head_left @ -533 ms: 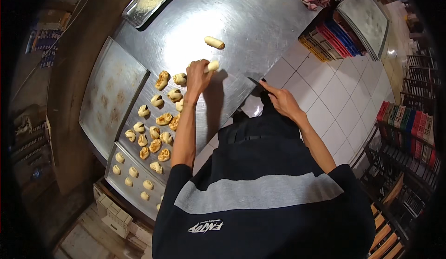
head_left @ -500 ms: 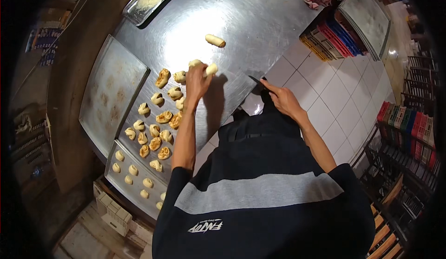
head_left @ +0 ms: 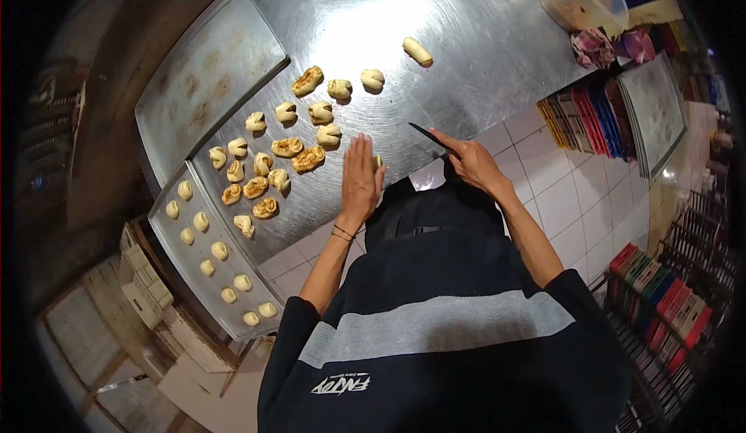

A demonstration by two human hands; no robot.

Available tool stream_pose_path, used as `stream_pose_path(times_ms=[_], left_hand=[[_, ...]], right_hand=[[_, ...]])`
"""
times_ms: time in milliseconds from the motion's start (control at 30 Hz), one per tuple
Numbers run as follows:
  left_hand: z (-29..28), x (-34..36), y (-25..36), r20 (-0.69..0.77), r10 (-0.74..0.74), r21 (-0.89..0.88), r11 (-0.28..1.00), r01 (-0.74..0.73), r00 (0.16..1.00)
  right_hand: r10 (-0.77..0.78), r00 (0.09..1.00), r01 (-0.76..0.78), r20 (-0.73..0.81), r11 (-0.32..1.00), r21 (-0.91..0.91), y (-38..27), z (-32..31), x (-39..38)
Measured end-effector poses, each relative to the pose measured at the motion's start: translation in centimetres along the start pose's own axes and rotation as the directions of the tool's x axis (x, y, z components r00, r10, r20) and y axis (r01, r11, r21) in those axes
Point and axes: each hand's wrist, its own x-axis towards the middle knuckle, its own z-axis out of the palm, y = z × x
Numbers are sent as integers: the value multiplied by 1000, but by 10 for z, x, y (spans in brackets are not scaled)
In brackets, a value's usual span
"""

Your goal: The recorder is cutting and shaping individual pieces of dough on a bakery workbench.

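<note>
My left hand [head_left: 360, 180] lies palm down near the table's front edge, its fingers stretched out. A pale bit of a dough roll [head_left: 378, 161] shows between its thumb and forefinger; the hand covers the rest. In my right hand [head_left: 474, 162] is a knife [head_left: 427, 134] with a dark blade, which points left over the table edge. Beyond both hands lies an uncut filled dough roll [head_left: 418, 51]. Left of my left hand, several cut dough pieces, such as a split one [head_left: 329, 134] and a browner, flattened one [head_left: 308, 158], are spread on the metal table [head_left: 474, 52].
A bare metal tray [head_left: 210, 75] lies at the left. Below it, another tray [head_left: 194, 262] carries small dough balls in rows. A plastic tub [head_left: 579, 1] and a crumpled pink cloth [head_left: 592, 48] are at the far right. Stacked coloured crates [head_left: 587, 122] stand beyond the tiled floor.
My left hand has put down the dough piece it carried, come back toward me and flattened over another roll. The knife stays in my right hand. The view has shifted.
</note>
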Motion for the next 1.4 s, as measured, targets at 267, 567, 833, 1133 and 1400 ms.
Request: stream_pose_path(times_ms=[267, 567, 833, 1133, 1400], left_hand=[[32, -11, -20, 247, -125, -1, 992, 129, 961], [12, -24, -49, -231, -512, -710, 670, 217, 827], [2, 13, -36, -18, -520, -729, 591, 345, 854], [21, 28, 26, -199, -76, -339, 941, 4, 977], [32, 67, -10, -167, -224, -437, 890, 132, 960]], right_hand=[[-35, 999, 34, 9, 999, 17, -9, 20, -8], [23, 999, -23, 26, 1000, -5, 8, 19, -32], [58, 998, -57, 38, 998, -16, -10, 10, -42], [58, 998, -58, 16, 998, -3, 1, 9, -46], [-42, 998, 42, -53, 999, -9, 21, 26, -38]])
